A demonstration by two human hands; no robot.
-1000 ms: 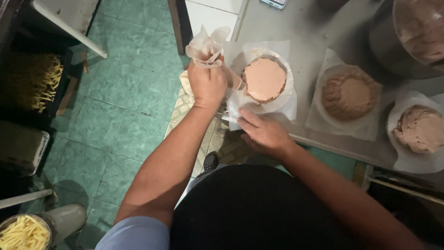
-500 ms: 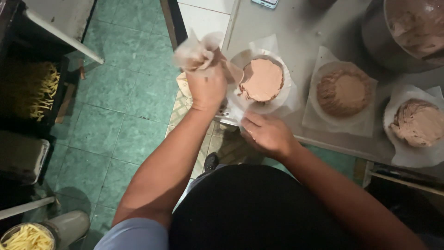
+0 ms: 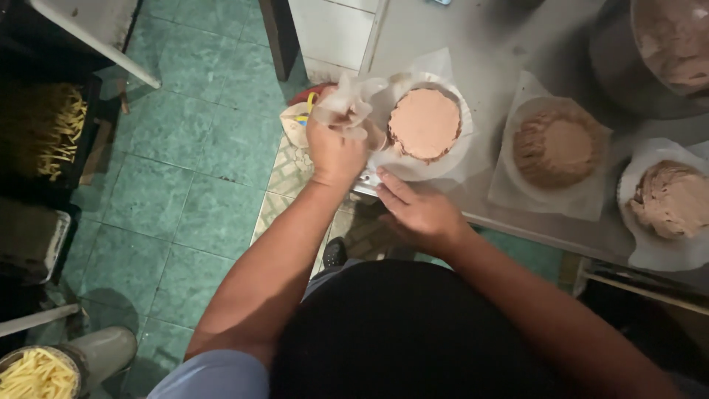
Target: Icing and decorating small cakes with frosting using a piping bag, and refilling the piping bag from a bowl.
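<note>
— Gripped tight: the left hand (image 3: 336, 148) has its grip closed round a gathered bunch of thin clear plastic wrap (image 3: 353, 102), lifted at the near-left edge of the cake. The right hand (image 3: 419, 213) lies flat and open at the worktop's (image 3: 473, 52) front edge, fingers just touching the wrap below the plate, holding nothing.

— And the cake itself?

— A round cake with smooth pinkish-brown icing (image 3: 425, 123) sits on a white plate (image 3: 450, 164) at the left end of the grey worktop. Its top shows bare; I'd judge the wrap is only drawn up on one side, so the covering is barely begun.

— What about the others?

— To the right a brown, rougher-iced cake (image 3: 555, 148) sits on its own plate and sheet, uncovered, and further right a paler one (image 3: 672, 201), also open. So, as I read it, none is wrapped fully and three remain. A large bowl of icing (image 3: 676, 37) stands at the far right corner.

— Beyond that?

— Green tiled floor (image 3: 199, 148), and trays of pale yellow strips (image 3: 44, 125) at the left.
</note>
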